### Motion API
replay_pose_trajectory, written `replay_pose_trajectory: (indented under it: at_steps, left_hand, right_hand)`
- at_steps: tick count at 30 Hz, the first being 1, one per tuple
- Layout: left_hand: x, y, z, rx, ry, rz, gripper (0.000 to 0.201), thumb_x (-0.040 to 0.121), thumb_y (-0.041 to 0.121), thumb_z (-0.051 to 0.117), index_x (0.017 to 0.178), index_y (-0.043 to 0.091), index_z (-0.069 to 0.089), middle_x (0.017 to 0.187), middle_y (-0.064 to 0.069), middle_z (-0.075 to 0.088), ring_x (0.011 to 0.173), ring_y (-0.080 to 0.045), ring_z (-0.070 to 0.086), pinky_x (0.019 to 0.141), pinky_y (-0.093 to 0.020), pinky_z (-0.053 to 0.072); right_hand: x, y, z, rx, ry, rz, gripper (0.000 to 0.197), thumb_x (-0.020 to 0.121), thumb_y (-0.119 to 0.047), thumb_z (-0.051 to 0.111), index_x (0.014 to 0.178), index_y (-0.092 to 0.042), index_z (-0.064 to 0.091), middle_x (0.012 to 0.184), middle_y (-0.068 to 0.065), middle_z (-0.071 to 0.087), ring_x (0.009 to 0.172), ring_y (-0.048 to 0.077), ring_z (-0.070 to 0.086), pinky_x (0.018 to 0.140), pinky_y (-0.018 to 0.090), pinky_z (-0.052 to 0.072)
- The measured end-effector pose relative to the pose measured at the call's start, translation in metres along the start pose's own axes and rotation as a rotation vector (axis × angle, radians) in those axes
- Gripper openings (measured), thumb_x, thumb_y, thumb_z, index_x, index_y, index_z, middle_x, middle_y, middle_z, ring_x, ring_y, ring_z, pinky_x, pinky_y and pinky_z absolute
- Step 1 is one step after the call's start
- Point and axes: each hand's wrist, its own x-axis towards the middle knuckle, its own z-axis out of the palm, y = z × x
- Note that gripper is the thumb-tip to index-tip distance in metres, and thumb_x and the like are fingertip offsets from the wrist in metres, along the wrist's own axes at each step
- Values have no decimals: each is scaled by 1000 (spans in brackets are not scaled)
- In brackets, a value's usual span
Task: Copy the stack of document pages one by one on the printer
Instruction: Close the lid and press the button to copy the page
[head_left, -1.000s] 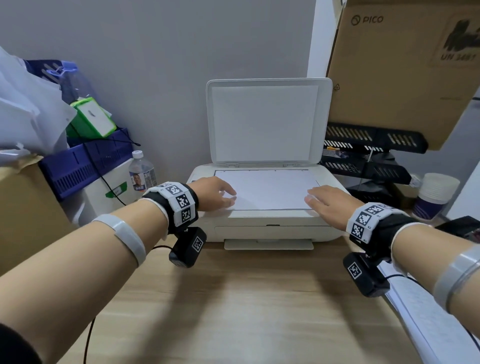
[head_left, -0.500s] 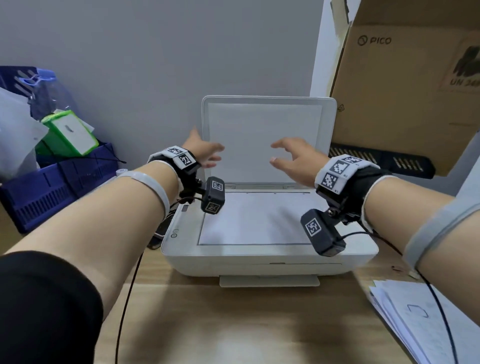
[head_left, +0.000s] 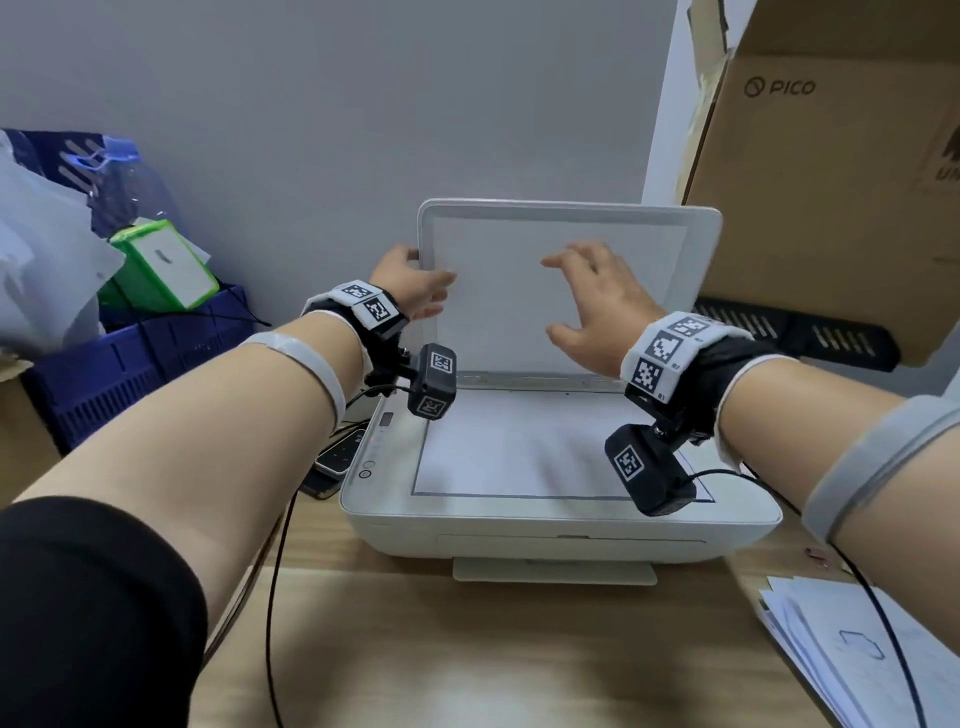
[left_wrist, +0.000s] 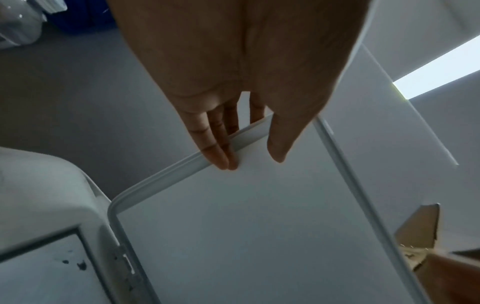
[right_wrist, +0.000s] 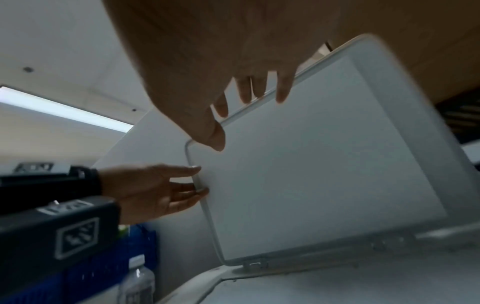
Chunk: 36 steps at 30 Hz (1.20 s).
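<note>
The white printer (head_left: 561, 525) stands on the wooden desk with its lid (head_left: 566, 291) raised. One white page (head_left: 545, 447) lies on the scanner glass. My left hand (head_left: 423, 270) holds the lid's left edge, with fingers behind it and the thumb on the inner face. The left wrist view shows that hand (left_wrist: 249, 158) on the lid's rim (left_wrist: 182, 164). My right hand (head_left: 561, 296) hovers with spread fingers in front of the lid's inner face; in the right wrist view it (right_wrist: 249, 123) is near the top rim and holds nothing. The stack of document pages (head_left: 857, 649) lies at the desk's lower right.
A large cardboard box (head_left: 831, 182) leans over black trays (head_left: 805, 332) at the right. A blue crate (head_left: 130, 364) with a green-and-white box (head_left: 161, 265) and plastic bags fills the left. A small dark device (head_left: 340, 452) and cables lie beside the printer.
Both hands rose from the page on the glass to the raised lid. My left hand took hold of the lid's left edge. The view moved closer to the printer.
</note>
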Motion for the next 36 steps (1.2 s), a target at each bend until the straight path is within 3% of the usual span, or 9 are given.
replay_pose_trajectory:
  at_steps: [4,7,10,13,18,23,27,32,36]
  left_hand:
    - [-27,-2,-12,34,-88,61,36,89,21,73,117,2,61,98,-17,62,76,-20,63,92,-41,57]
    - [-53,-9,-22,40,-164,57,28,87,16,74,111,4,64,106,-19,65,87,-24,66,94,-39,56]
    - [-79,-19,-31,139,-239,67,17,87,12,73,103,8,66,102,-16,65,92,-22,65,92,-33,57]
    - [-101,-31,-42,356,-258,68,13,88,12,72,101,14,70,96,-8,67,90,-15,62,86,-32,55]
    - [-123,-55,-64,626,-172,-90,35,93,3,57,125,14,66,111,-8,66,97,-15,56,88,-29,47]
    - [-150,-78,-70,359,-202,-343,48,93,-4,49,131,22,60,100,-7,73,77,-23,67,60,-32,56]
    - [-158,-86,-62,361,-166,-417,55,93,-2,40,136,28,56,115,-11,70,100,-35,70,81,-56,58]
    - [-162,-88,-58,358,-116,-452,60,92,-2,33,136,32,56,118,-14,67,92,-35,70,75,-56,60]
    - [-163,-91,-56,341,-71,-459,58,94,-1,34,135,33,57,110,-7,64,96,-35,69,71,-54,61]
  right_hand:
    - [-1,-11,-8,-288,150,-90,83,82,-33,69,150,-28,23,162,6,9,152,26,3,122,50,5]
    - [-4,-19,-6,-288,86,-69,70,89,-38,64,148,-31,26,149,4,37,139,28,36,120,51,16]
    - [-18,-26,-5,-274,-31,-63,30,96,-40,51,123,-28,52,110,2,61,104,31,58,88,40,44]
    - [-42,-31,-3,-258,-169,-37,23,97,-44,49,104,-26,61,98,4,63,90,31,60,71,32,40]
    - [-79,-28,17,-186,-307,-68,29,89,-48,60,118,-46,64,120,-8,67,106,25,63,88,36,53]
    - [-98,-18,43,-117,-498,-91,41,90,-61,53,121,-35,64,135,-5,58,126,20,52,101,41,45]
    - [-108,-15,56,53,-481,-69,41,102,-46,42,134,-26,58,150,3,45,140,19,38,110,32,30]
    - [-120,-5,84,-3,-473,-51,50,102,-52,26,150,-35,31,160,-3,26,145,21,28,117,43,23]
    - [-126,-3,95,-32,-422,-59,52,101,-53,17,151,-38,25,162,-7,20,148,16,19,120,47,15]
